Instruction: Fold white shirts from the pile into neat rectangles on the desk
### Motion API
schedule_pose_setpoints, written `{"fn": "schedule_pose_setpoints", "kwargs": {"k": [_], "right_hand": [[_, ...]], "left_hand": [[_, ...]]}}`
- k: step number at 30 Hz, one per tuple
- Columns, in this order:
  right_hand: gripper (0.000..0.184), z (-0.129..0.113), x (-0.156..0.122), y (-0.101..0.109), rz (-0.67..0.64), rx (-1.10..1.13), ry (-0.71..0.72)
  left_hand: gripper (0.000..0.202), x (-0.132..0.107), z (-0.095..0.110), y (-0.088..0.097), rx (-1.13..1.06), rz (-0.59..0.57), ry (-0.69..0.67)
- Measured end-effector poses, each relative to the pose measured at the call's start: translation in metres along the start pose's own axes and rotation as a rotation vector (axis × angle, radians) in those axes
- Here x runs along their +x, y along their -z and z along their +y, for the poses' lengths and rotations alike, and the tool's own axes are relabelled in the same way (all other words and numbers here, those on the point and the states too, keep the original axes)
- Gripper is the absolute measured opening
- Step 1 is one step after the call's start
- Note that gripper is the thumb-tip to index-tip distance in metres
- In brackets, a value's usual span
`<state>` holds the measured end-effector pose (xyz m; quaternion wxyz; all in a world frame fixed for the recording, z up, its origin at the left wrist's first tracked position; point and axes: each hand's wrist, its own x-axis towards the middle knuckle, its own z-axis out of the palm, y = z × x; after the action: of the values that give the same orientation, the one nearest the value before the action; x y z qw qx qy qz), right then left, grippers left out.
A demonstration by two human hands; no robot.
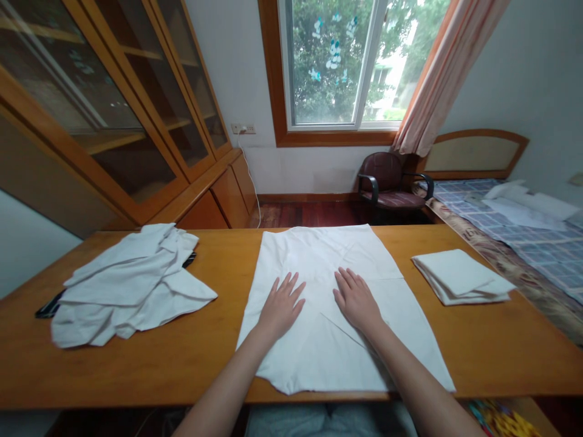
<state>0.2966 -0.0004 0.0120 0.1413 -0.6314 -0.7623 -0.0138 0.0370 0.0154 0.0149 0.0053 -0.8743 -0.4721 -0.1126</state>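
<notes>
A white cloth lies spread over the middle of the wooden table, with a few creases and its near edge close to the table's front edge. My left hand rests on its left half, palm down and fingers spread. On the right half, my right hand lies flat with its fingers stretched forward, fairly close together. Neither hand grips anything. To the left sits a loose, rumpled heap of white cloths, with dark striped fabric showing under it. On the right is a neatly folded white cloth.
The wooden table runs across the view. Beyond it stand a glass-door cabinet, a brown armchair under the window, and a bed on the right. A white cord hangs from the wall socket.
</notes>
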Motion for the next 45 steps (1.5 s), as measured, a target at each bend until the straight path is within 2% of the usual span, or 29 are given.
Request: {"fn": "schedule_pose_setpoints", "kwargs": {"k": [4,7,10,13,17,19,22,29,34,37,41,45], "right_hand": [[0.051,0.002,0.001,-0.002,0.007,0.014,0.003],[0.051,0.002,0.001,-0.003,0.006,0.021,0.005],[0.051,0.001,0.001,-0.002,-0.004,0.013,0.002],[0.052,0.001,0.001,-0.001,-0.018,0.0,-0.001],[0.052,-0.002,0.002,-0.002,-0.03,-0.01,-0.017],[0.052,-0.005,0.003,-0.003,-0.031,-0.011,-0.027],[0.052,-0.012,0.005,-0.005,-0.025,0.0,-0.033],[0.052,-0.019,0.013,-0.007,-0.026,0.026,-0.028],[0.051,-0.015,0.013,-0.004,-0.056,0.056,0.0],[0.05,-0.01,0.011,0.0,-0.079,0.104,0.064],[0.048,0.003,0.006,0.011,-0.043,0.15,0.131],[0.045,0.02,0.001,0.02,0.031,0.114,0.057]], "left_hand": [[0.052,-0.035,0.01,0.005,-0.022,-0.004,-0.029],[0.052,-0.054,0.011,0.011,-0.122,-0.023,-0.039],[0.046,-0.067,0.002,0.022,-0.319,-0.025,-0.039],[0.038,-0.073,-0.02,0.033,-0.466,0.09,0.098],[0.033,-0.071,-0.057,0.039,-0.401,0.272,0.355],[0.034,-0.066,-0.074,0.037,-0.353,0.287,0.45],[0.038,-0.056,-0.089,0.032,-0.334,0.235,0.513],[0.057,-0.042,-0.1,0.032,-0.385,0.107,0.625],[0.078,-0.05,-0.113,0.036,-0.536,-0.003,0.725],[0.087,-0.056,-0.115,0.04,-0.681,-0.059,0.731],[0.083,-0.058,-0.11,0.046,-0.801,0.033,0.707],[0.074,-0.058,-0.11,0.051,-0.792,0.172,0.71]]}}
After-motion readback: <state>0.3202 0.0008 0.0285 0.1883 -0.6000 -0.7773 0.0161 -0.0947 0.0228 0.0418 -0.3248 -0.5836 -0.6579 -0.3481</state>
